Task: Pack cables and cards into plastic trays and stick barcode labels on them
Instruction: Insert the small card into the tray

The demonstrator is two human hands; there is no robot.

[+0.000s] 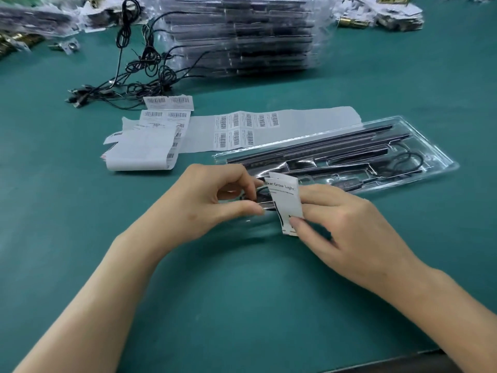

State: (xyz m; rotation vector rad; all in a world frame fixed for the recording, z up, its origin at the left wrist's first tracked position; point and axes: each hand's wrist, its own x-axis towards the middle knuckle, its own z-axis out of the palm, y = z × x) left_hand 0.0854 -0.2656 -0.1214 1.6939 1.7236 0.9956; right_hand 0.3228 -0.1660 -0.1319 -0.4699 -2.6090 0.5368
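A clear plastic tray (419, 146) lies open on the green table, with black light bars and a coiled black cable (403, 160) in its pockets. At its near left end my right hand (347, 222) pinches a white printed card (285, 200) that stands tilted over the tray. My left hand (209, 200) pinches the tray's near end beside the card, thumb below and fingers above. A long backing sheet with barcode labels (242, 127) lies just behind the tray.
A tall stack of packed clear trays (242, 33) stands at the back. Loose black cables (139, 71) tangle to its left. More label strips (150, 141) curl at left centre. Piles of cards and brass parts (382, 12) sit along the far edge.
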